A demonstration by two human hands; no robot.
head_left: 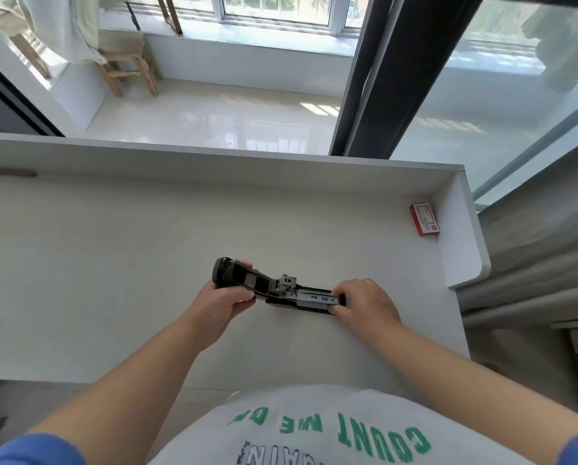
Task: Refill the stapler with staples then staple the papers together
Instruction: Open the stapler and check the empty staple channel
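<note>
A black stapler (270, 286) lies opened out flat in the middle of the white desk (113, 263), its black top cover swung to the left and its metal staple channel (314, 298) bared to the right. My left hand (223, 305) grips the swung-back cover. My right hand (364, 305) pinches the front end of the metal channel. A small red staple box (424, 219) sits far right by the desk's side wall, away from both hands. No papers show in view.
The desk has a raised back wall (213, 159) and a raised right wall (462, 236). Beyond it are a tiled floor, a wooden stool (129, 68) and a dark door frame (374, 78). Grey curtains hang at the right.
</note>
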